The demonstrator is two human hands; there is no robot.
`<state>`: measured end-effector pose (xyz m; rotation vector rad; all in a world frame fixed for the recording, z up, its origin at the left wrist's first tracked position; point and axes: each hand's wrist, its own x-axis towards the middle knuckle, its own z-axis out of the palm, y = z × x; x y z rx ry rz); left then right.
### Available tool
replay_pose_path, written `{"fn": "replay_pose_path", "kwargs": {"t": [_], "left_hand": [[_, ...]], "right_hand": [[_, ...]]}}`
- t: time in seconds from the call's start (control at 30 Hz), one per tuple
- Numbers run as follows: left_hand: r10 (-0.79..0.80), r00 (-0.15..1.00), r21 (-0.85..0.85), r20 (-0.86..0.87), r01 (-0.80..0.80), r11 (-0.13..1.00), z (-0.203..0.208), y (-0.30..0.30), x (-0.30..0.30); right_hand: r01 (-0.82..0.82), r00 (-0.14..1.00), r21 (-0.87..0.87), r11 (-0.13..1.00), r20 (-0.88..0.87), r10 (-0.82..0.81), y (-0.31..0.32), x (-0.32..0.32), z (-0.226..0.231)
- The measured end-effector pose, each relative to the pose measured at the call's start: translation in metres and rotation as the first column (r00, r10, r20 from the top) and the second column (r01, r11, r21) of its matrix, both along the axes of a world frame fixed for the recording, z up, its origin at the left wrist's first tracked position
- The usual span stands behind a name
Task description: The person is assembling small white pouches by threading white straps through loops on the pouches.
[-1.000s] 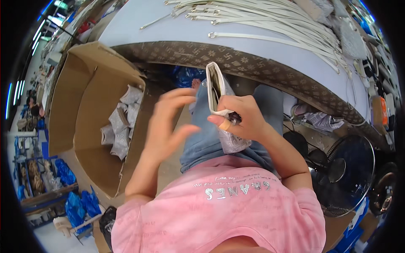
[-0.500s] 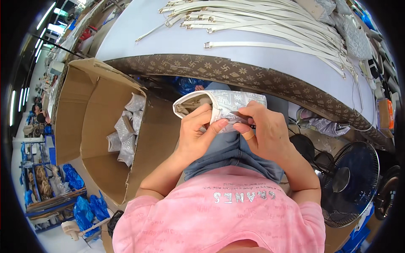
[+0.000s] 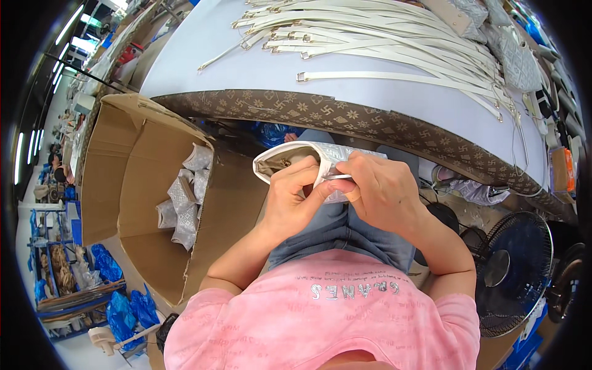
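Note:
Over my lap is a pale grey and white patterned pouch (image 3: 336, 152), its open mouth turned left and edged with white trim. Beige-brown lining shows inside. My left hand (image 3: 295, 196) is closed on the near side of the rim, fingers inside the mouth and thumb outside. My right hand (image 3: 383, 186) is closed at the outer face just right of the trim, fingertips pinched together near the left thumb. A thin pale sliver (image 3: 338, 177) shows between the two hands' fingertips; whether it is a strip or a blade I cannot tell.
A cardboard box (image 3: 157, 185) at the left holds several patterned pieces (image 3: 184, 200). Ahead, a table with a brown patterned edge (image 3: 296, 106) bears many white buckled straps (image 3: 370, 76). A black fan (image 3: 513, 271) stands at the right. Blue bags (image 3: 132, 308) lie at lower left.
My right fingers have shifted left and closed in on the rim beside my left thumb. A dark thin item by the right fingers is now hidden. The pouch has sunk slightly.

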<state>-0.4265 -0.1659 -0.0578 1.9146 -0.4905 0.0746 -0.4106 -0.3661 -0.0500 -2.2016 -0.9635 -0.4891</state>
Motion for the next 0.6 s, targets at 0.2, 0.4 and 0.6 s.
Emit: {"fn": "replay_pose_path", "kwargs": {"t": [0.2, 0.4, 0.6], "left_hand": [[-0.007, 0.998, -0.051, -0.054, 0.005, 0.999, 0.003, -0.004, -0.002], [-0.003, 0.997, 0.042, 0.083, 0.0, 0.999, -0.005, -0.002, -0.003], [0.023, 0.984, 0.08, 0.175, -0.038, 0.996, 0.003, -0.013, -0.007]], "right_hand": [[-0.056, 0.998, -0.009, 0.998, 0.021, 0.056, -0.003, 0.003, -0.003], [-0.037, 0.992, -0.031, 0.999, -0.12, 0.033, -0.005, -0.003, 0.012], [-0.057, 0.934, -0.09, 0.994, -0.355, 0.021, -0.011, -0.006, 0.025]]}}
